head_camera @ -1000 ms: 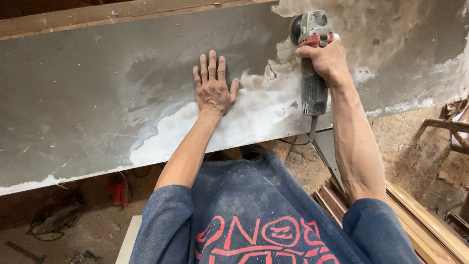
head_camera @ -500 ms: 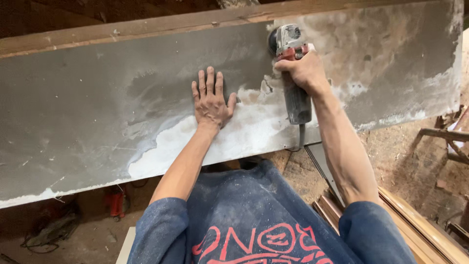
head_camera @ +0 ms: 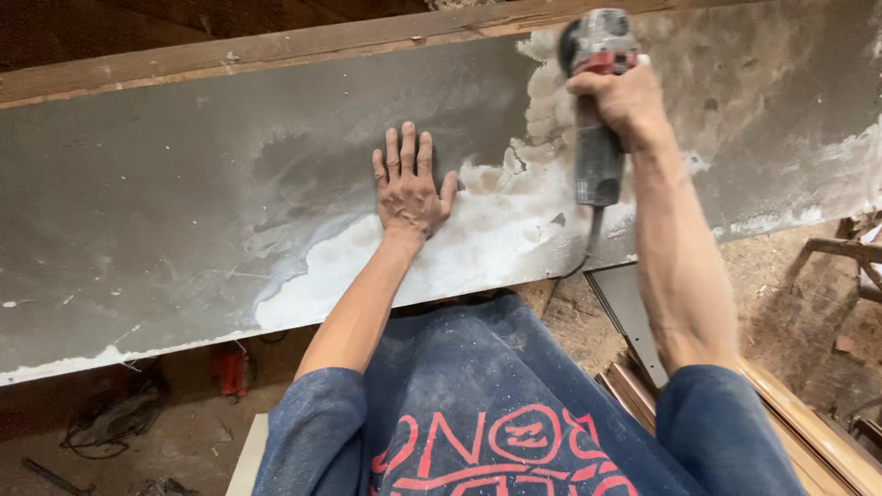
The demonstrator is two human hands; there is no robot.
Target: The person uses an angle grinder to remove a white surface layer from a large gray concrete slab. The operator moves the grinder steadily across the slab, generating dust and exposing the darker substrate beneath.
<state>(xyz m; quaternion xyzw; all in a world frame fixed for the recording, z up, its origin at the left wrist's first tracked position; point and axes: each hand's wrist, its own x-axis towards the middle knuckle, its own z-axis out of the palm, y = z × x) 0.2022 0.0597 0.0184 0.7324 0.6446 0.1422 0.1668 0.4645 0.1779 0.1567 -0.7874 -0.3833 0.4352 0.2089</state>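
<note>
Grey, dust-caked angle grinder (head_camera: 595, 110) in right hand (head_camera: 625, 101), on whitened board (head_camera: 165, 202).

Dirt and sawdust floor (head_camera: 781, 285) below the work surface. Small red tool (head_camera: 228, 369) on the ground at lower left, a dark coil of cable (head_camera: 110, 421) near it, a thin dark rod (head_camera: 50, 476) further toward the corner. Stack of long wooden mouldings (head_camera: 808, 432) at lower right, with a flat grey sheet (head_camera: 625, 308) just beside them. Part of a wooden frame (head_camera: 850, 253) at the right edge. Pale board edge (head_camera: 246, 459) at the bottom.
</note>
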